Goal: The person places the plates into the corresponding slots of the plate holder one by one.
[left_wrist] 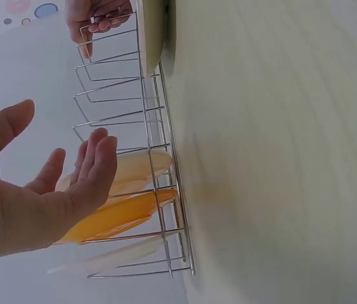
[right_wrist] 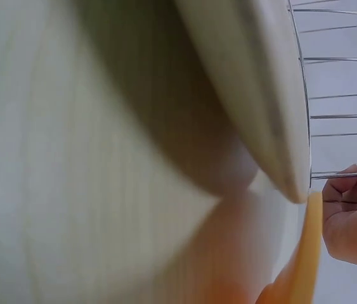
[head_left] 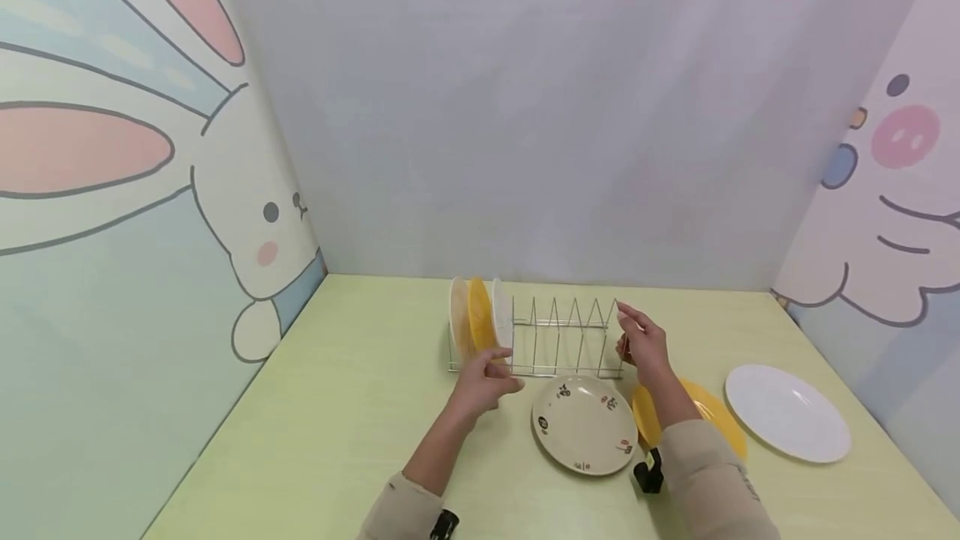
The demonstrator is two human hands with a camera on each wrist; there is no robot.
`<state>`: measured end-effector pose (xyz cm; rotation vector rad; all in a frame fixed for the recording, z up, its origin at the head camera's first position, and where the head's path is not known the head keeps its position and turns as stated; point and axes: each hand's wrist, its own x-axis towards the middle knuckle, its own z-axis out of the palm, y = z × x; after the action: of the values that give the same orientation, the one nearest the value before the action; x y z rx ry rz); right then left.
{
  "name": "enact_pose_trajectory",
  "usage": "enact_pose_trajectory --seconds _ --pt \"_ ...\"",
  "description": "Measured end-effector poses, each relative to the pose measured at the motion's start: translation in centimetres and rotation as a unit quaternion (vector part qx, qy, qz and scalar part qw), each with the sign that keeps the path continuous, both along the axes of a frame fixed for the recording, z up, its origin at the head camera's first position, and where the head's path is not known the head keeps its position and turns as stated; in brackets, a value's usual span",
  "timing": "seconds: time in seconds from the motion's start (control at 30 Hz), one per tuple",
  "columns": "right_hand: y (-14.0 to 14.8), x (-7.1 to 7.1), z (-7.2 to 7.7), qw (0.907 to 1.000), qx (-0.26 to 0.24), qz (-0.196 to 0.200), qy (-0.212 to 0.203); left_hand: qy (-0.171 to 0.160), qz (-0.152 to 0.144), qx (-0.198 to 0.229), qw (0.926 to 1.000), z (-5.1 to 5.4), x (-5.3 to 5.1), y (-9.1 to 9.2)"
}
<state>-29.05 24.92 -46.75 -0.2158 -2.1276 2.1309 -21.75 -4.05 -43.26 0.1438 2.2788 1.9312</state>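
A wire dish rack [head_left: 558,372] stands on the table with three plates upright in its left slots: a pale plate [head_left: 458,315], a yellow plate [head_left: 480,311] and a white plate [head_left: 498,315]. My right hand [head_left: 643,344] pinches the wire at the rack's right end; its curled fingers also show in the right wrist view. Just in front of the plates, my left hand [head_left: 480,386] has its thumb and fingers spread apart and holds nothing. In the left wrist view that hand [left_wrist: 51,196] hides part of the racked plates.
A beige plate [head_left: 585,427] with small printed figures lies in front of the rack. To its right is a yellow plate [head_left: 712,415], partly under my right forearm. Farther right lies a white oval plate [head_left: 787,413]. Printed walls border the table [head_left: 300,440].
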Motion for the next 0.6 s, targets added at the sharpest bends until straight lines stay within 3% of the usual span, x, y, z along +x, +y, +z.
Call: enact_pose_trajectory --seconds 0.13,0.3,0.6 --pt "0.0 0.1 -0.1 1.0 -0.001 -0.002 -0.002 -0.051 -0.048 -0.011 0.9975 -0.7 -0.1 0.1" --pt "0.0 0.1 0.0 0.9999 -0.006 -0.004 -0.013 -0.098 -0.079 -0.015 0.992 -1.6 -0.6 0.7" --pt "-0.1 -0.1 -0.2 0.9997 -0.02 -0.011 -0.009 -0.128 -0.097 -0.049 0.9857 -2.2 -1.7 2.4"
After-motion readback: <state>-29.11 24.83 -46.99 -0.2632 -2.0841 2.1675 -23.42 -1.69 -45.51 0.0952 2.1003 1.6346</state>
